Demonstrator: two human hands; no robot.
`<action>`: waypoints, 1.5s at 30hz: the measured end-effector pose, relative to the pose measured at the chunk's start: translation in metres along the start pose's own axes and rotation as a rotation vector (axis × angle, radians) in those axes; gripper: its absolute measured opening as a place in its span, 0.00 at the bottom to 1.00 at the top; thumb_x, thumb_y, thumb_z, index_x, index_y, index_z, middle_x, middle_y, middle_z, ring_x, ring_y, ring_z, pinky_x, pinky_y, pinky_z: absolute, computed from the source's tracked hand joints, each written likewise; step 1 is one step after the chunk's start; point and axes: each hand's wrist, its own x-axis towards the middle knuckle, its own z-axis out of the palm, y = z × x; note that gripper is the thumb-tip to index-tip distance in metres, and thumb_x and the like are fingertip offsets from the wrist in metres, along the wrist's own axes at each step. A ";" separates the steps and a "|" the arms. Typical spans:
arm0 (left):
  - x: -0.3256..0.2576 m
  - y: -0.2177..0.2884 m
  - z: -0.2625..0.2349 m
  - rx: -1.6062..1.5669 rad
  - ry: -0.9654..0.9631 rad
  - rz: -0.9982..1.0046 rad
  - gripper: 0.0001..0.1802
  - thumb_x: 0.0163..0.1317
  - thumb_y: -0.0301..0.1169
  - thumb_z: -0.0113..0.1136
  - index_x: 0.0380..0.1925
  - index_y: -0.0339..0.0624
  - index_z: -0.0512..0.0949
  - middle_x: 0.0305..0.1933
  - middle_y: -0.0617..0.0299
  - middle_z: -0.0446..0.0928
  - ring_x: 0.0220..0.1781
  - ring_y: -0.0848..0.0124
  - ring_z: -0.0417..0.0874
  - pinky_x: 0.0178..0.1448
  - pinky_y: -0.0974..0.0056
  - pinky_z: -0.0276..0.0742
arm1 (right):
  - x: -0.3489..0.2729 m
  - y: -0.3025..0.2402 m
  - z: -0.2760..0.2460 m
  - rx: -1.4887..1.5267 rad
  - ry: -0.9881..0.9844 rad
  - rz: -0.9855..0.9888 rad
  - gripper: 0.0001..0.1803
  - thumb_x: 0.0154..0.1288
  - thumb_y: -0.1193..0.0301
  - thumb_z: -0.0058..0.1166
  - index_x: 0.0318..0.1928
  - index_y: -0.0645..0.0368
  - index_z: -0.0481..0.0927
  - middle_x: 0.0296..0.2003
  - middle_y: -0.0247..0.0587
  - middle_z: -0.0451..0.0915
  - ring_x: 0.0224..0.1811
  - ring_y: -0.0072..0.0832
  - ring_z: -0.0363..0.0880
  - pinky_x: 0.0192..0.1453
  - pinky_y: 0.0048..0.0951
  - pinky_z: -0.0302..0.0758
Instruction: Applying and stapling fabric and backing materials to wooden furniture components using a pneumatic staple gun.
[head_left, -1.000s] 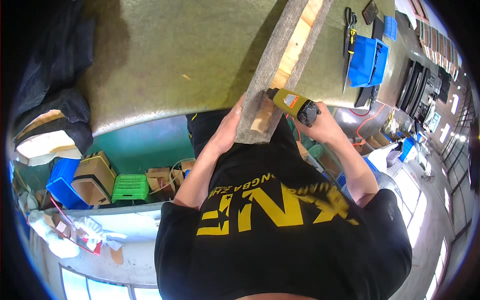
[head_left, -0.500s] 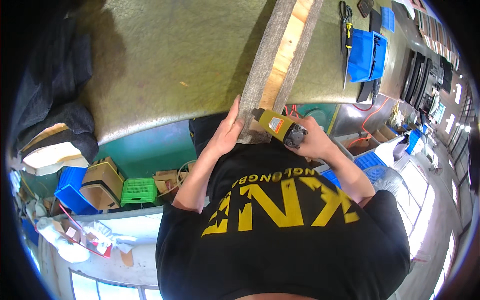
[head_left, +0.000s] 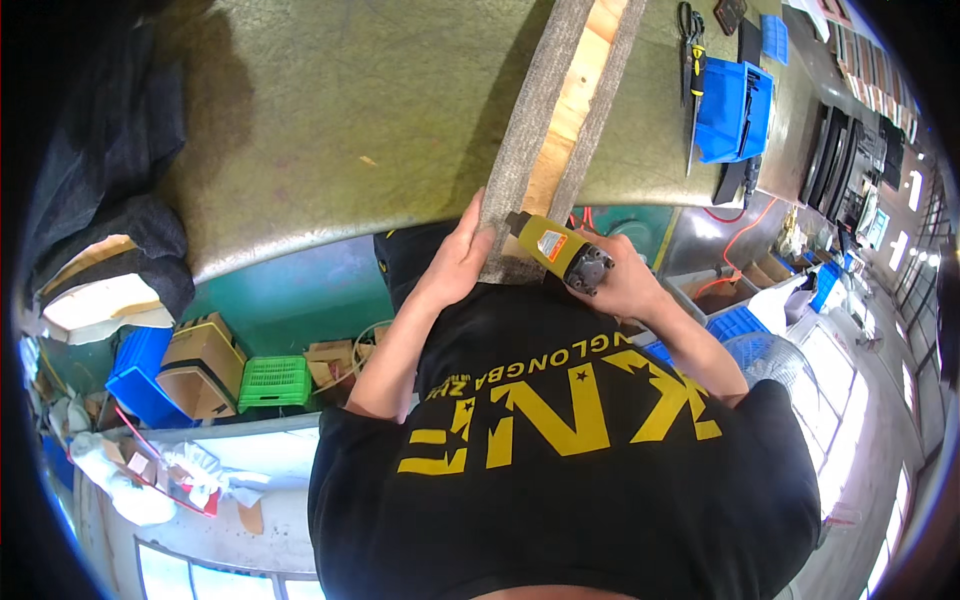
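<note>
A long wooden bar wrapped in grey fabric (head_left: 520, 135) lies across the table and juts over its near edge toward my body. Bare wood shows down its middle, between the fabric edges. My left hand (head_left: 457, 258) is closed on the left side of the bar's near end, thumb on top. In my right hand (head_left: 622, 277) is a yellow-green and black staple gun (head_left: 563, 250), its nose against or just over the fabric at the near end. Its handle is mostly hidden by my fingers.
On the table's right are a blue bin (head_left: 735, 112), scissors (head_left: 690, 25) and a yellow-black knife (head_left: 698, 72). Dark fabric with pale foam (head_left: 105, 300) hangs at the left edge. Below stand a green crate (head_left: 275, 383), a cardboard box (head_left: 203, 368) and a fan (head_left: 765, 358).
The staple gun's nose has shifted very slightly left and up on the bar, and its body has tilted a little. The left hand keeps its hold.
</note>
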 end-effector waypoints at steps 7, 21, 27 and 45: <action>-0.001 0.011 0.001 0.080 -0.001 0.068 0.40 0.67 0.22 0.55 0.77 0.38 0.50 0.74 0.48 0.65 0.76 0.64 0.63 0.77 0.62 0.57 | 0.000 -0.002 0.003 0.028 -0.045 0.009 0.19 0.51 0.75 0.64 0.46 0.67 0.80 0.31 0.56 0.82 0.37 0.56 0.82 0.40 0.38 0.79; 0.001 0.019 -0.001 -0.174 -0.137 -0.031 0.52 0.54 0.13 0.61 0.78 0.39 0.48 0.77 0.57 0.60 0.76 0.70 0.61 0.79 0.63 0.55 | 0.000 0.011 0.009 -0.145 -0.182 0.030 0.23 0.47 0.73 0.61 0.46 0.68 0.80 0.30 0.62 0.81 0.39 0.57 0.82 0.45 0.49 0.78; -0.010 0.019 -0.005 0.067 -0.051 -0.057 0.48 0.55 0.15 0.60 0.77 0.38 0.52 0.74 0.53 0.66 0.76 0.67 0.64 0.77 0.63 0.58 | 0.014 0.019 -0.025 -0.149 -0.081 -0.021 0.27 0.48 0.74 0.66 0.53 0.64 0.80 0.36 0.56 0.84 0.41 0.50 0.85 0.48 0.38 0.80; 0.082 0.015 -0.013 -0.162 -0.047 -0.244 0.35 0.80 0.53 0.33 0.71 0.35 0.65 0.71 0.53 0.70 0.72 0.68 0.68 0.76 0.61 0.61 | 0.056 0.062 -0.058 0.042 0.168 0.211 0.14 0.54 0.71 0.66 0.40 0.65 0.83 0.30 0.48 0.86 0.32 0.31 0.86 0.41 0.35 0.80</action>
